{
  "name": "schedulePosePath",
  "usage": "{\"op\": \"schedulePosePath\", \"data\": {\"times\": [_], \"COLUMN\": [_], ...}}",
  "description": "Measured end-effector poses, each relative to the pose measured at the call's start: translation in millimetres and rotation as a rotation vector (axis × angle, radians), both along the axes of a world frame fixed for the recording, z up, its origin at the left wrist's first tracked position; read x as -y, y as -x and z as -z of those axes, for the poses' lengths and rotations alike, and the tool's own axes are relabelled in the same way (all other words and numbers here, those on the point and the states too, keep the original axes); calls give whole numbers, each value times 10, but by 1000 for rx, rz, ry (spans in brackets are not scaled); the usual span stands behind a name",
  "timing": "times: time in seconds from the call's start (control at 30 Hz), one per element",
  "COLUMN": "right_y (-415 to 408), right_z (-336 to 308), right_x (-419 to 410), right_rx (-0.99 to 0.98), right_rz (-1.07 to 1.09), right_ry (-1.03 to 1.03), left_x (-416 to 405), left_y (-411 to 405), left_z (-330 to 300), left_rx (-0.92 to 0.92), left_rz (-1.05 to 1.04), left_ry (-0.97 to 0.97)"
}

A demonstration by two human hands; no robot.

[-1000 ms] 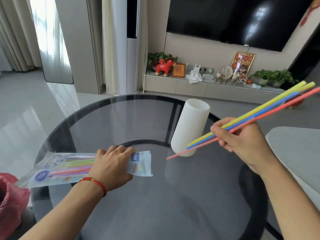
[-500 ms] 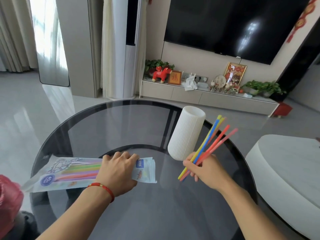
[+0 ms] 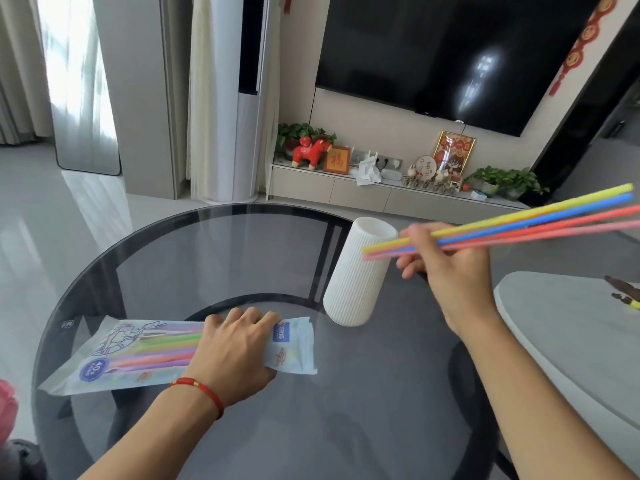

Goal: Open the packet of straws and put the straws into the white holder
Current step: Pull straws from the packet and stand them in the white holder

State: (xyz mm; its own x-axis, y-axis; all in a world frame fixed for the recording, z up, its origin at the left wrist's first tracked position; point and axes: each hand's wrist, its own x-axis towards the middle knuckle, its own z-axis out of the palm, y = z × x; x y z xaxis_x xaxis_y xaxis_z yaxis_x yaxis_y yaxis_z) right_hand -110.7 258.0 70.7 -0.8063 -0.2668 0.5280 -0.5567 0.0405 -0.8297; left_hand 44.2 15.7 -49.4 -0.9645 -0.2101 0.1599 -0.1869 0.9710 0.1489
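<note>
A ribbed white holder [image 3: 358,275] stands upright on the round glass table [image 3: 173,258]. My right hand [image 3: 453,271] grips a bundle of coloured straws [image 3: 519,225], yellow, blue, red and pink. The bundle lies nearly level, with its near tips over the holder's open rim and its far ends pointing right. My left hand [image 3: 235,355] presses flat on the packet of straws [image 3: 114,355], which lies on the table left of the holder. More coloured straws show through the packet's clear film.
A pale round seat or table [image 3: 571,334] sits close on the right with a small dark object on it. Something red [image 3: 7,407] lies at the left edge. Behind the table are a low cabinet with ornaments and a wall television.
My right hand rose from the table beside the holder's base. The straws swung from steeply upright to nearly level, tips now at the holder's rim. My left hand stayed on the packet.
</note>
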Motion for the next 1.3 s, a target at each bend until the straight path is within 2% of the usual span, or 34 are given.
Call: {"op": "schedulePosePath", "data": {"times": [0.07,0.13,0.27,0.37,0.5,0.8,0.87,0.97,1.07,1.17,1.23,1.3], "right_y": [161,321,523,600,618,533,473,250,-68,-363,-530,-682], "right_z": [-218,-360,-428,-421,-430,-410,-375,-245,87,583,891,1072], "right_x": [89,189,407,514,546,386,312,174,122,194,275,366], "right_rx": [-50,-76,-49,69,182,152,71,-166,-226,32,358,748], "right_rz": [77,164,257,281,228,160,219,295,207,34,-53,-159], "right_ry": [17,-55,-335,-497,-379,-155,-77,109,39,-243,-361,-329], "left_x": [2,9,21,33,37,25,20,11,3,-19,-27,-23], "left_y": [-4,-11,-21,-10,-15,-31,-44,-60,-72,-75,-68,-52], "left_z": [6,1,-2,-7,-21,-71,-94,-121,-155,-180,-199,-233], "left_rx": [7,12,23,32,43,43,42,16,-11,-55,-90,-99], "left_rz": [5,8,4,12,17,9,6,11,23,56,79,111], "left_ry": [-1,-5,-3,-2,-6,-16,-17,-15,11,119,183,294]}}
